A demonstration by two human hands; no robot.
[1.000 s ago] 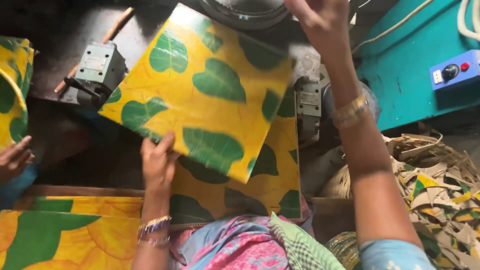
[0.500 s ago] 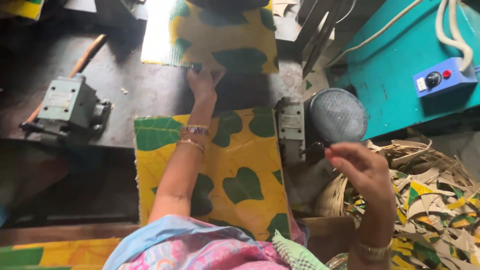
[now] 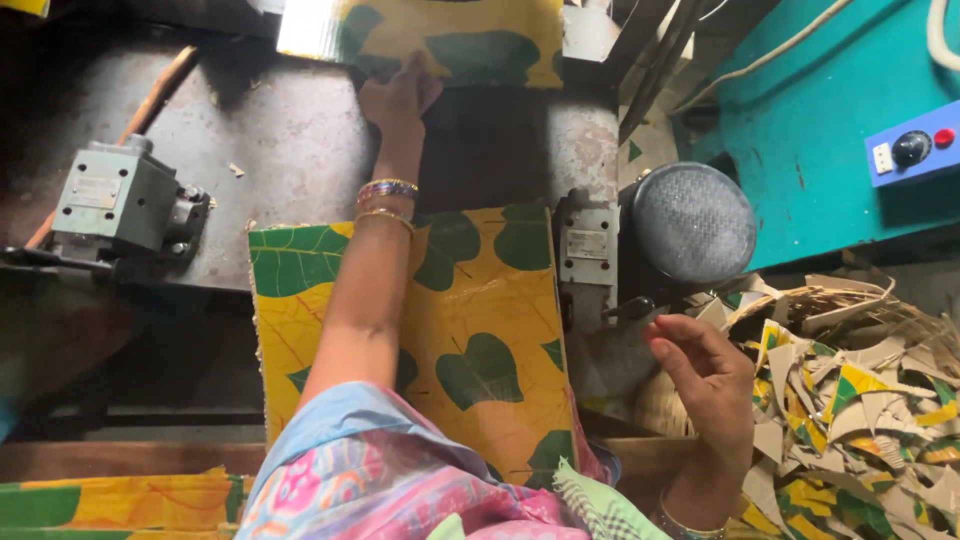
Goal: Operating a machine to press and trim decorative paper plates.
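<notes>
A: What are the big things in front of you?

B: One dark metal table [image 3: 290, 140] and one teal machine housing [image 3: 800, 130] to your right. On the housing sits one small blue control box [image 3: 912, 152].

A: And the printed sheets?

B: I count three spots. One yellow sheet with green leaves [image 3: 480, 330] lies flat just before you, partly under your left forearm. A second sheet [image 3: 470, 40] lies at the far edge of the table. A stack of the same print [image 3: 130, 500] shows at the lower left; how many are in it, I cannot tell.

A: Anything else?

B: One basket [image 3: 800, 300] at your right, full of cut scraps [image 3: 860, 400], too many to count. One round grey motor cap [image 3: 690, 222], one grey metal block [image 3: 115, 205] on the left of the table, one wooden stick [image 3: 160, 90] behind it.

A: Where are your hands?

B: Your left hand [image 3: 400, 95] reaches far out, fingers flat and pressed on the near edge of the second sheet. Your right hand [image 3: 705, 370] hangs over the basket, fingers loosely curled and spread, holding nothing, well apart from both sheets.
</notes>
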